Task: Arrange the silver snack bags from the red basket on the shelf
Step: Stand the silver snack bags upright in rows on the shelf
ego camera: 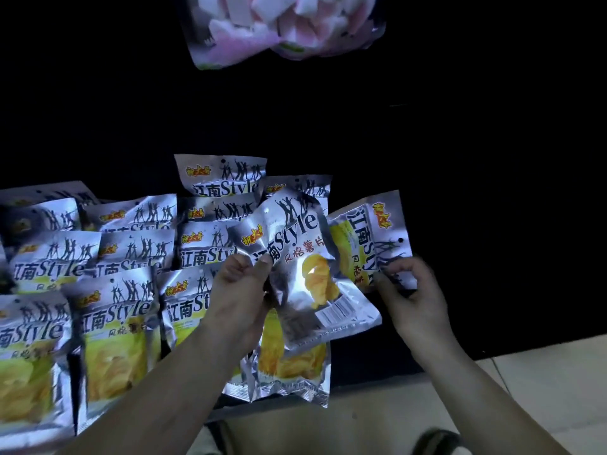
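Dark shelf (460, 165), left part covered by overlapping rows of silver snack bags (111, 310). Farther back, pink-and-white bag (282, 27). At centre, tilted silver bag (305, 274), clamped in left hand (239, 290) grip. Just beside it, second silver bag (368, 241), clamped in right hand (414, 297) grip.

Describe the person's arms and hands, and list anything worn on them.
The left hand and right hand are bare: no gloves. The left forearm and right forearm are bare too, with no sleeve reaching into view. No watch or bracelet shows at either wrist. The picture is dim, so a thin ring cannot be ruled out.
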A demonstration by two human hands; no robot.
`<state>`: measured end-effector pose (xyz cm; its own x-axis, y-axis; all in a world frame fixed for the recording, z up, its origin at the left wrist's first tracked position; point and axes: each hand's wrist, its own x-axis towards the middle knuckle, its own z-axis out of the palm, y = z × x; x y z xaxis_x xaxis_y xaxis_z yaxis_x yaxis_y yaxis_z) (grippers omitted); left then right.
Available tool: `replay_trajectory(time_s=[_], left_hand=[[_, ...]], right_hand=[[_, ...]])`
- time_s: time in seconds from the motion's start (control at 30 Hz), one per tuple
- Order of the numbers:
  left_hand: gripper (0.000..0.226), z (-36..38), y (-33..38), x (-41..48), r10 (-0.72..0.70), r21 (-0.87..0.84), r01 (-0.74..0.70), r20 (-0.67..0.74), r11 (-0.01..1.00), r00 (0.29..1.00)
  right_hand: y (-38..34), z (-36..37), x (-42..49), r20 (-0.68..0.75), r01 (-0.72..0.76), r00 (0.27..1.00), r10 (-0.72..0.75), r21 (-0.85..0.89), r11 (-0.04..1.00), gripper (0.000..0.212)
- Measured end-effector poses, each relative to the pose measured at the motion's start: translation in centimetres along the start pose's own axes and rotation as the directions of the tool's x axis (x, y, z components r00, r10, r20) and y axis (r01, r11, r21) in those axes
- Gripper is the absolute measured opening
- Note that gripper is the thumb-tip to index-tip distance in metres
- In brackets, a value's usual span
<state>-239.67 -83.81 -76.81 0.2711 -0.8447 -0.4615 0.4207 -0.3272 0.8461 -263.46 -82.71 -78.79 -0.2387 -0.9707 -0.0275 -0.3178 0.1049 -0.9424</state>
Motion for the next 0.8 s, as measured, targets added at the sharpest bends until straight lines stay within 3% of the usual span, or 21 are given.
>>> replay_trajectory(time_s=[0.17,0.33,0.43,0.5,0.6,0.7,0.8], left_hand=[[0.025,0.3,-0.4,0.4,0.092,0.100,-0.088,-0.033,0.991,0.995],[0.023,2.4,2.7,-1.6,0.243,0.174,-0.242,0.014,0.955,0.970],[0.027,4.8,5.1,-3.9,0.400,0.204,-0.401,0.047,0.893,0.915],[0.025,6.5,4.8,-5.6,0.484,0.277,-0.498,0.123,0.822,0.867],[0.026,8.3,1.2,-6.8,0.473,0.363,-0.553,0.289,0.750,0.832],[0.029,8.9,-3.7,-6.1,0.446,0.419,-0.596,0.406,0.684,0.798],[0.031,9.1,-6.6,-6.0,0.417,0.514,-0.637,0.486,0.574,0.768]], right_hand=[[-2.3,-1.3,0.3,-0.067,0.044,0.997,-0.042,0.015,0.999,0.032],[-6.2,-4.5,0.7,-0.198,0.221,0.948,-0.250,-0.155,0.963,0.037],[-8.1,-6.6,1.4,-0.152,0.255,0.939,-0.308,-0.292,0.922,0.031],[-8.3,-7.0,1.6,-0.042,0.259,0.959,-0.279,-0.263,0.929,0.031],[-7.7,-6.4,1.1,0.067,0.259,0.965,-0.252,-0.147,0.955,0.036],[-7.1,-5.8,0.7,0.054,0.235,0.971,-0.235,0.009,0.972,0.032],[-7.0,-5.0,0.6,0.016,0.177,0.984,-0.177,0.040,0.983,0.025]])
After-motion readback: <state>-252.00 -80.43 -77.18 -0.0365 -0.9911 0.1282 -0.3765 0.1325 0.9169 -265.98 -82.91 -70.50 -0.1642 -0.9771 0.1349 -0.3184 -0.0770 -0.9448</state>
